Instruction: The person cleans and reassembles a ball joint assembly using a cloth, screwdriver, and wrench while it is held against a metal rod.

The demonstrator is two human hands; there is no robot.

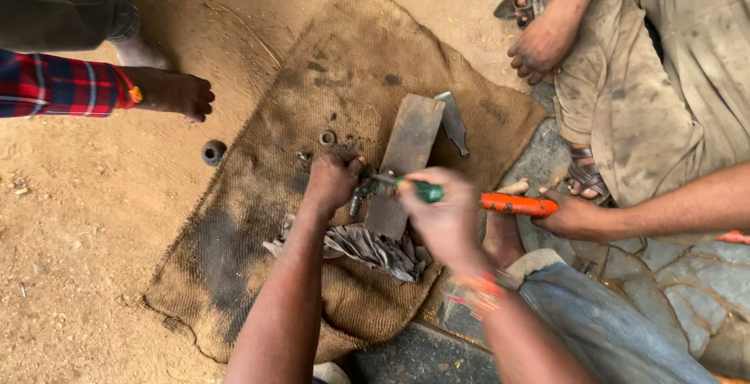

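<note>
My left hand grips a small dark metal part against the edge of a flat wooden block on a burlap sack. My right hand holds a green-handled screwdriver, its tip pointing left into the metal part. A crumpled grey rag lies on the sack just below both hands.
Another person's hand at the right holds an orange-handled tool. A metal blade lies by the block. A washer rests on the sack, a dark bushing on the dirt. A third person's hand hangs at the left.
</note>
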